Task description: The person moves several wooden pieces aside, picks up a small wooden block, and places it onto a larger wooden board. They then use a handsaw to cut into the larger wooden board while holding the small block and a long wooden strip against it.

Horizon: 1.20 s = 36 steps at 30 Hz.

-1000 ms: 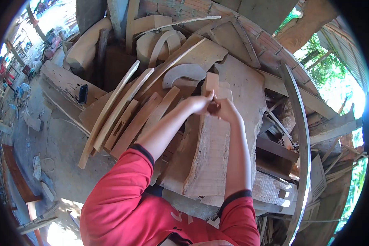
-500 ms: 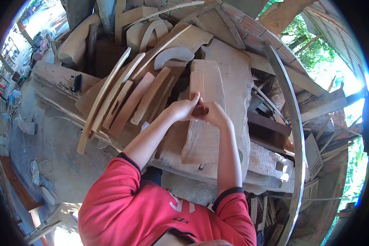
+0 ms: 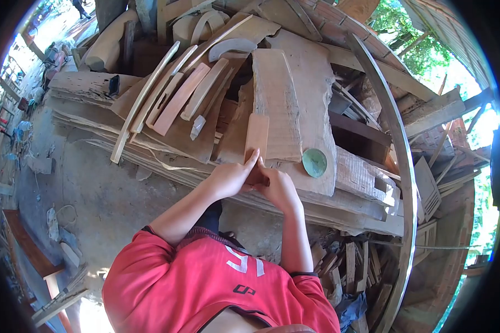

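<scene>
A narrow, flat strip of reddish-brown wood point(image 3: 256, 133) points away from me, its far end over a wide plank point(image 3: 278, 91). Around its near end, my left hand point(image 3: 234, 178) closes from the left side with the thumb laid along the top. From the other side my right hand point(image 3: 276, 188) grips the same end, thumb on top and fingers curled underneath. Part of the near end is hidden by my fingers. Just right of the wide plank rests a round green dish point(image 3: 315, 162). A small pale pointed piece point(image 3: 198, 127) lies to the left.
Several curved wooden slats point(image 3: 180, 100) lie left of the plank on the stacked slabs point(image 3: 311, 83). A black phone-like object point(image 3: 114, 85) is at the far left of the stack. One long curved beam point(image 3: 397, 150) stands at the right, with scrap wood point(image 3: 353, 269) below.
Both hands have drawn back toward my body with the wooden strip, from the plank's middle to its near edge. More of the strip and the green dish now show.
</scene>
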Each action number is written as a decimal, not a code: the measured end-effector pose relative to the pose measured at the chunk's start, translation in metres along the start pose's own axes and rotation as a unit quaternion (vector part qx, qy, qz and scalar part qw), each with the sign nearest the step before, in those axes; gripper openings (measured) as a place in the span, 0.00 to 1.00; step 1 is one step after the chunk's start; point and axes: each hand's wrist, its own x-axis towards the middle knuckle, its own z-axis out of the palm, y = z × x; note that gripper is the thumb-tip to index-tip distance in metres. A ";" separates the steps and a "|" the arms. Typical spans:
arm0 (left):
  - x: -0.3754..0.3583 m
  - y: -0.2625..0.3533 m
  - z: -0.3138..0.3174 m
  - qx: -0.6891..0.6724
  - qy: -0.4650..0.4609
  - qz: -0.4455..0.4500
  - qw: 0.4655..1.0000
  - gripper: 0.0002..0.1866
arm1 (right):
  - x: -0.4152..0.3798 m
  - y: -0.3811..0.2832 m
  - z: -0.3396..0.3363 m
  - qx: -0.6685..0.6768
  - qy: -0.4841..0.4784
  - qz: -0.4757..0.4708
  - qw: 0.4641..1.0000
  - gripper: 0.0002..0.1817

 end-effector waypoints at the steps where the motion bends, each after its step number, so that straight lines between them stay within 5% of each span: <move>1: 0.001 -0.003 0.001 0.001 0.017 0.010 1.000 0.53 | 0.001 -0.001 -0.001 0.001 -0.001 -0.002 1.000 0.36; 5: 0.002 -0.010 -0.020 -0.039 -0.047 -0.017 0.998 0.58 | 0.007 0.001 -0.009 0.084 -0.040 0.028 0.995 0.42; 7: 0.005 -0.031 -0.010 -0.282 -0.014 0.043 0.958 0.58 | 0.009 0.010 -0.009 0.135 -0.015 0.030 0.990 0.43; 8: 0.010 -0.039 -0.005 -0.284 -0.006 0.040 0.958 0.58 | 0.011 0.012 -0.011 0.131 -0.019 0.024 0.991 0.43; 10: 0.017 -0.050 0.006 -0.428 0.017 0.033 0.903 0.61 | 0.016 0.013 -0.011 0.221 -0.052 0.125 0.966 0.42; 14: 0.024 -0.054 -0.004 -0.440 0.077 -0.078 0.891 0.45 | 0.037 0.005 -0.008 0.255 -0.105 0.111 0.955 0.41; 15: 0.022 -0.059 -0.021 -0.437 0.023 -0.103 0.893 0.33 | 0.044 -0.002 -0.014 0.259 -0.131 0.131 0.948 0.40; 18: 0.022 -0.083 -0.049 -0.513 0.050 -0.046 0.856 0.31 | 0.069 -0.016 -0.018 0.299 -0.135 0.142 0.934 0.39; 20: 0.020 -0.105 -0.073 -0.568 -0.029 -0.096 0.817 0.30 | 0.089 -0.024 -0.017 0.328 -0.143 0.097 0.929 0.37; 22: 0.015 -0.125 -0.079 -0.532 0.108 -0.040 0.839 0.26 | 0.108 -0.039 -0.019 0.329 -0.170 0.069 0.926 0.36; 24: 0.001 -0.148 -0.101 -0.528 0.150 -0.048 0.835 0.26 | 0.123 -0.047 -0.016 0.311 -0.145 0.062 0.937 0.37; 26: -0.018 -0.178 -0.123 -0.401 0.115 -0.124 0.900 0.28 | 0.136 -0.047 -0.015 0.282 -0.162 0.033 0.945 0.37; 28: -0.042 -0.195 -0.136 -0.287 0.270 -0.177 0.902 0.29 | 0.143 -0.038 -0.009 0.308 -0.159 0.013 0.938 0.36; 29: -0.050 -0.213 -0.144 -0.336 0.226 -0.233 0.884 0.21 | 0.145 -0.036 -0.009 0.288 -0.161 -0.002 0.944 0.35; 30: -0.053 -0.221 -0.133 -0.342 0.399 -0.263 0.809 0.21 | 0.148 -0.034 -0.009 0.286 -0.169 -0.014 0.943 0.35; 36: -0.092 -0.302 -0.142 -0.359 0.434 -0.366 0.741 0.21 | 0.149 -0.021 -0.003 0.261 -0.175 -0.023 0.949 0.31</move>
